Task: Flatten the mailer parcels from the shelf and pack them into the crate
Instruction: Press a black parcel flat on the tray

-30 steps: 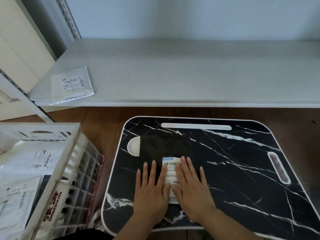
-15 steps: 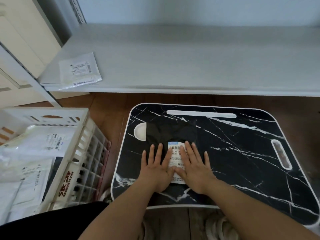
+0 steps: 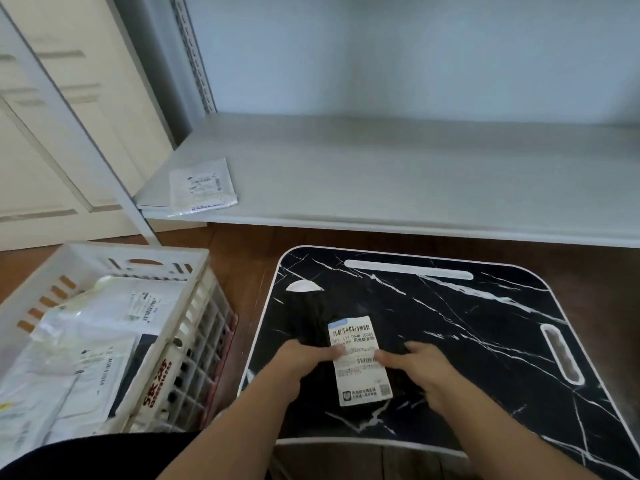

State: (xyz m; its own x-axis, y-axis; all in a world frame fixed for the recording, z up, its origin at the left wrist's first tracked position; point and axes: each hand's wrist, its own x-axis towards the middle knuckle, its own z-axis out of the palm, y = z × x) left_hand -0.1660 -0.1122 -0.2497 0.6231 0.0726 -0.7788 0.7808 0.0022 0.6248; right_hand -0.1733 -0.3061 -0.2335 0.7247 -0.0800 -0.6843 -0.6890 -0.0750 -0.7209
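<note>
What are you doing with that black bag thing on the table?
A person is packing mailer parcels. Both hands, the left hand and the right hand, grip a black mailer with a white label by its sides, on the black marble-look lap table. The white crate to the left already holds several white mailers. One more white mailer lies on the shelf.
</note>
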